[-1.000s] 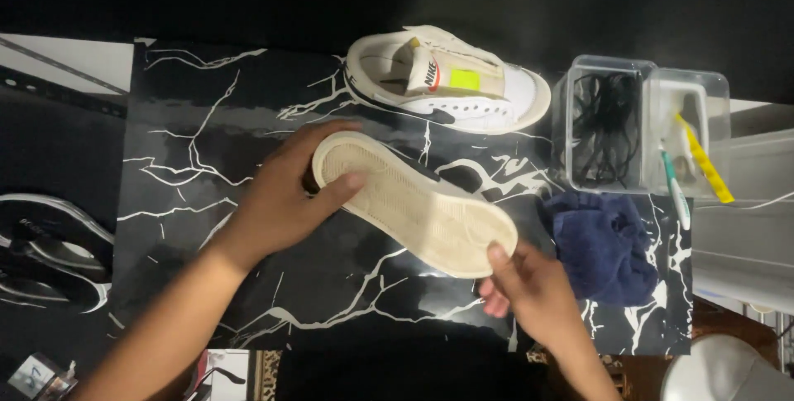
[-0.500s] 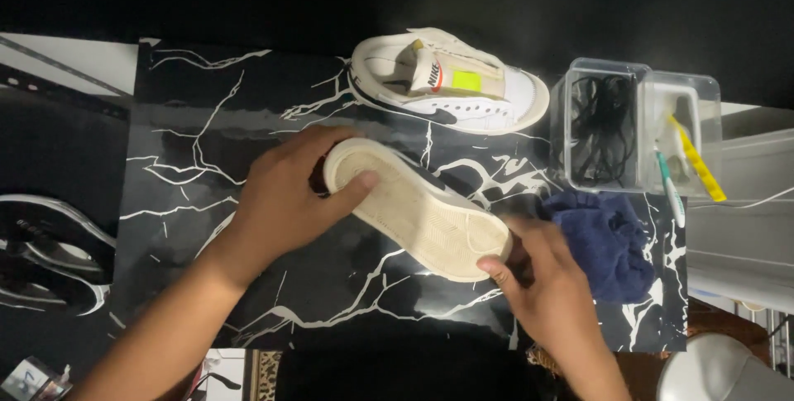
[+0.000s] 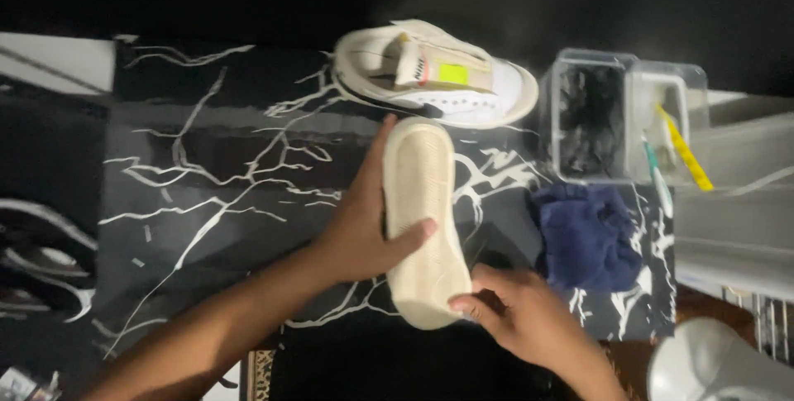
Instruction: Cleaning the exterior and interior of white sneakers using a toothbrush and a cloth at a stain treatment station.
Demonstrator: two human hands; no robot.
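Hands, two: the right hand (image 3: 517, 318) pinches the near end of an upturned shoe (image 3: 422, 219), the left hand (image 3: 364, 227) clasps its side, fingers (image 3: 409, 236) curled over the pale ribbed sole. It hides the upper. Beyond, on the black marbled counter (image 3: 207, 169), lie one blue cloth (image 3: 585, 236), two clear plastic tubs (image 3: 628, 124) with blurred contents, and one white shoe (image 3: 434, 78).

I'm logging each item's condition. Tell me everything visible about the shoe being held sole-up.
The upturned shoe shows a cream, rubbery-looking sole with fine tread, slightly grubby. It points lengthwise away from the person over the black marbled mat. The left hand grips its side, thumb across the sole; the right hand holds its near end. Its upper is hidden.
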